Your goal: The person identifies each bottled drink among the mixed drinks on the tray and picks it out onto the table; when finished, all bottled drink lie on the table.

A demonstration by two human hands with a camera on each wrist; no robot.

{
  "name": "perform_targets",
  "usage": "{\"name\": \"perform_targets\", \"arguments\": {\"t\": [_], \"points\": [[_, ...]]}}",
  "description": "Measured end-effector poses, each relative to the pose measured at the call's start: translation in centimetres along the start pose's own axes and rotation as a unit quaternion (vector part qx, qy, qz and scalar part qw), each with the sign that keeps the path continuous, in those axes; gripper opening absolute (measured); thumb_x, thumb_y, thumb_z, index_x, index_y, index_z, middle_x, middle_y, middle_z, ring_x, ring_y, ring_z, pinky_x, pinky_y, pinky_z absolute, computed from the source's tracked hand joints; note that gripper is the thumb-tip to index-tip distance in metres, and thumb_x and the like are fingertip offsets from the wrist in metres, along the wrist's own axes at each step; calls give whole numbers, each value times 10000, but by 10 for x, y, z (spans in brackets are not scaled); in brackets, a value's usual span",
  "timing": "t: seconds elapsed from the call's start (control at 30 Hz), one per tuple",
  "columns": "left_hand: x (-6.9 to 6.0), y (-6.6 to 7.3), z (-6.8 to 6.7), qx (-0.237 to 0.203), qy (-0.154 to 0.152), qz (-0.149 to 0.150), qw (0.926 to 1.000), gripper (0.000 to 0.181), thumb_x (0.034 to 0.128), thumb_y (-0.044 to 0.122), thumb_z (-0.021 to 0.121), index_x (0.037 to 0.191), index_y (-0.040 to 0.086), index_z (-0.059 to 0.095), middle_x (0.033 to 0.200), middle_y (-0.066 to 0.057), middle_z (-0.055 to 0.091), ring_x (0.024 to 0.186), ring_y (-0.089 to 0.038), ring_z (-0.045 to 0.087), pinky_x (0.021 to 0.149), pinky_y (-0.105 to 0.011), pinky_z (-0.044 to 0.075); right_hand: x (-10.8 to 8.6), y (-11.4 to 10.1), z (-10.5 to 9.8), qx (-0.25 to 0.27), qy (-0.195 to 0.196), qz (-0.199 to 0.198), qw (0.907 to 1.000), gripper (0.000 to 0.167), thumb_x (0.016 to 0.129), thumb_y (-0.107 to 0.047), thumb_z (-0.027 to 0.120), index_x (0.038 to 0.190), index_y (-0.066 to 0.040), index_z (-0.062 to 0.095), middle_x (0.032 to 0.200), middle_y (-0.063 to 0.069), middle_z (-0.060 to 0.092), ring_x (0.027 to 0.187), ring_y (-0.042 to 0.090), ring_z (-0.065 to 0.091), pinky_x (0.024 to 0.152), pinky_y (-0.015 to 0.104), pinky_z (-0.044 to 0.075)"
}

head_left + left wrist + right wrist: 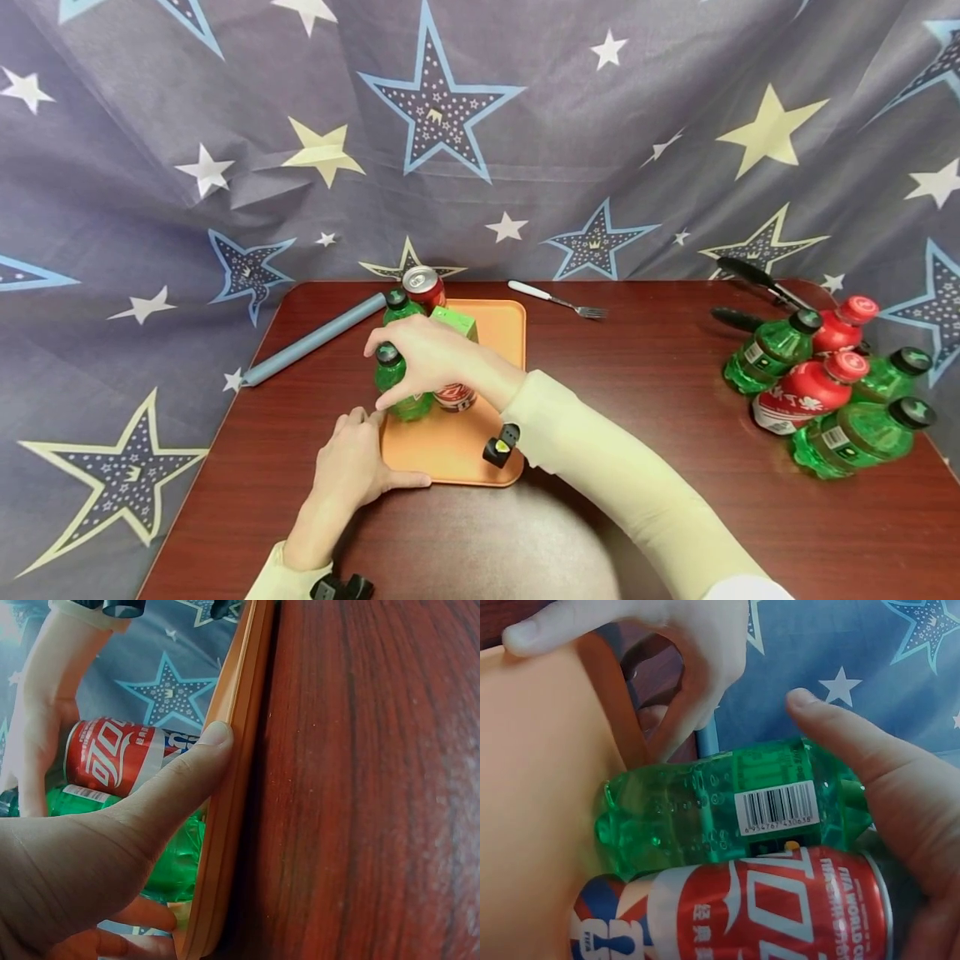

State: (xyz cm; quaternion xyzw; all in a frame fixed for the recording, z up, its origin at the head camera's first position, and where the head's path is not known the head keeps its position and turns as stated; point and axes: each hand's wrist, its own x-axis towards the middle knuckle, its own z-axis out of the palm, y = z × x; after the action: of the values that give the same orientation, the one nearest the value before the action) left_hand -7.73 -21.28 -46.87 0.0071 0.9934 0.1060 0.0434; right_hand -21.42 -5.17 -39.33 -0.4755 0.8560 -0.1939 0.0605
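Observation:
An orange tray (491,450) lies on the table. My left hand (351,462) grips its near left corner, thumb (191,761) along the near rim and fingers on the left side. Over the front green bottle (411,407) reaches my right hand (431,354), thumb and index finger spread around its upper part. In the right wrist view the thumb (847,735) is extended, apart from the bottle. Beside that bottle stands a red soda can (780,907). Behind are another green bottle (401,308), a second red can (424,287) and a green carton (456,320), partly hidden by the right hand.
A grey-blue stick (315,340) lies at the back left. Near the back edge is a white-handled fork (558,300). Several green bottles (855,437) and red bottles (802,396) stand at the right, with black-handled utensils (750,273) behind. A starred curtain (480,150) hangs behind the table.

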Motion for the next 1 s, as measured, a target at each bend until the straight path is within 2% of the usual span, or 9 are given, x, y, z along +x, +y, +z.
{"name": "perform_targets", "arguments": {"t": [0.17, 0.3, 0.53, 0.73, 1.0], "points": [[0, 1, -1, -30, -16, 13, 10000, 1354, 508, 805, 924, 1553, 42, 527, 1104, -204, 617, 1045, -386, 620, 705, -575, 606, 0, 3, -3, 30, -126, -73, 9999, 634, 726, -522, 959, 1226, -212, 725, 1144, -76, 758, 1077, 123, 718, 948, 278, 573], [1, 0, -1, -6, 18, 30, 10000, 1407, 498, 816, 919, 1593, 52, 476, 1099, -198, 620, 1065, -389, 622, 695, -577, 601, 0, 3, -4, -40, -230, -108, 9997, 563, 718, -476, 969, 1142, -197, 726, 1068, -86, 766, 1032, 115, 727, 916, 274, 577], [1, 0, -1, 9, 2, 4, 10000, 1354, 490, 826, 914, 1549, 70, 536, 1075, -181, 614, 1056, -379, 616, 698, -588, 600, 1, -2, -5, 38, -217, -105, 9997, 521, 758, -430, 953, 1156, -191, 715, 1047, -79, 759, 1014, 109, 726, 903, 264, 579], [0, 2, -1, 13, -18, -1, 10000, 1261, 497, 811, 922, 1459, 55, 617, 1076, -171, 610, 1045, -369, 611, 701, -594, 602, 1, -5, -9, 135, 149, -140, 9997, 540, 773, -426, 944, 1189, -193, 689, 1057, -80, 746, 989, 82, 718, 902, 228, 563], [0, 1, -1, 47, -30, -37, 10000, 1360, 489, 819, 918, 1547, 55, 533, 1134, -196, 621, 1095, -394, 613, 708, -604, 598, -9, -16, -34, 683, 674, 28, 9954, 679, 857, -400, 890, 1368, -128, 535, 1135, 3, 706, 1002, 121, 696, 886, 240, 555]]}}
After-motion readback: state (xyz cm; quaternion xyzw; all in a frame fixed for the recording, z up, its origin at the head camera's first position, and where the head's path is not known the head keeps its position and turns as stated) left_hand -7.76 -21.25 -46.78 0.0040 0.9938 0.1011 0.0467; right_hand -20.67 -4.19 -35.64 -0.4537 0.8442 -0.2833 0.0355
